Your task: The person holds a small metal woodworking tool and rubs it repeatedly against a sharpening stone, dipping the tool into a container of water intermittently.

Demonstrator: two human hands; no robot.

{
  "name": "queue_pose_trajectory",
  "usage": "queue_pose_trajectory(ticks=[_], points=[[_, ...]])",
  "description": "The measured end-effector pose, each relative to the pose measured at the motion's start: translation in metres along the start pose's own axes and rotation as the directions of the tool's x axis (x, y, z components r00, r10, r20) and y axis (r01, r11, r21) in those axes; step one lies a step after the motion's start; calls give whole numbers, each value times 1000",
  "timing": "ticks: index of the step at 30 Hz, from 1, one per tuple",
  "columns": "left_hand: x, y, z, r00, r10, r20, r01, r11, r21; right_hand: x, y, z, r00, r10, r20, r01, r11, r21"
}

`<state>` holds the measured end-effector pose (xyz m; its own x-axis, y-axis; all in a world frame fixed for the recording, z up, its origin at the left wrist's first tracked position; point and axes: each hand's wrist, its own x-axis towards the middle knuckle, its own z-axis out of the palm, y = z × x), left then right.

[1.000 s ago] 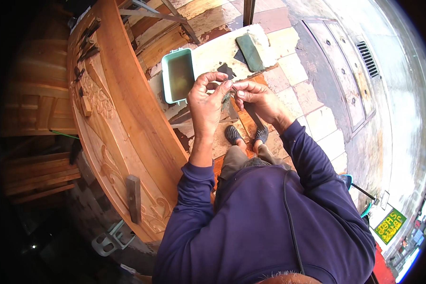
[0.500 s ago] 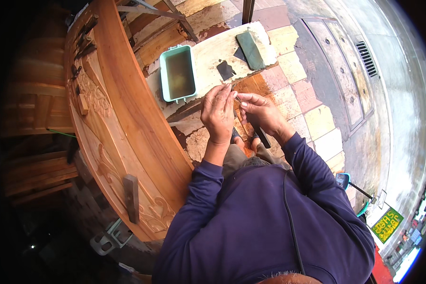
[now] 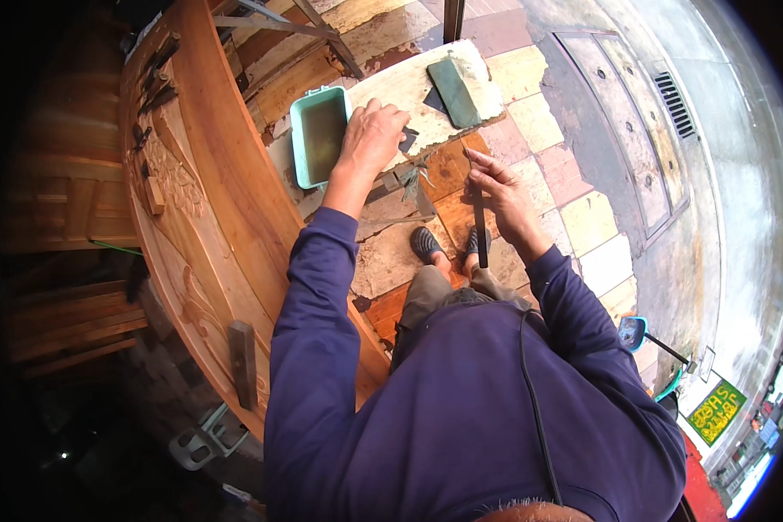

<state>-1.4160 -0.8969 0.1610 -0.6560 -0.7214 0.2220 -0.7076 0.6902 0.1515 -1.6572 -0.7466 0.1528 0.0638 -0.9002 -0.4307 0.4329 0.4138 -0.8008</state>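
Note:
My left hand (image 3: 374, 135) reaches over the pale worn bench (image 3: 409, 85), fingers bent and closed at the edge of a small dark piece of sandpaper (image 3: 409, 139). The hand covers part of that piece. In my right hand (image 3: 503, 193) is a slim chisel (image 3: 480, 228), its dark handle pointing toward me and its thin tip away. Beyond it on the bench lies a grey-green sharpening stone (image 3: 454, 94), with another dark scrap (image 3: 435, 101) partly under it. A turquoise tub (image 3: 296, 143) of murky water stands beside my left hand.
A long carved wooden panel (image 3: 226, 165) runs along my left, with several tools and a wooden block (image 3: 242, 364) on it. My sandalled feet (image 3: 426, 245) stand on patchy tiles. A floor drain (image 3: 674, 104) lies far right.
My hands have parted. The left moved away from the chisel, forward and left to the sandpaper, which has shifted slightly. My right hand keeps the chisel, now showing at full length.

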Motion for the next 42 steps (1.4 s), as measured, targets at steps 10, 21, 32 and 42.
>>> queue_pose_trajectory(ticks=[10, 21, 32, 42], points=[[4, 29, 30, 652, -757, -41, 684, 611, -398, 15, -9, 4, 999, -50, -21, 42, 960, -277], [-67, 80, 53, 845, -388, -368, 406, 913, -28, 52, -6, 35, 835, -503, 224, 418, 314, -853], [-74, 69, 57, 872, -323, -368, 301, 946, -117, 91, -1, 66, 768, -513, 384, 451, 7, -892], [-72, 75, 62, 862, -373, -342, 355, 927, -118, 108, -15, 73, 820, -447, 358, 379, -45, -924]])
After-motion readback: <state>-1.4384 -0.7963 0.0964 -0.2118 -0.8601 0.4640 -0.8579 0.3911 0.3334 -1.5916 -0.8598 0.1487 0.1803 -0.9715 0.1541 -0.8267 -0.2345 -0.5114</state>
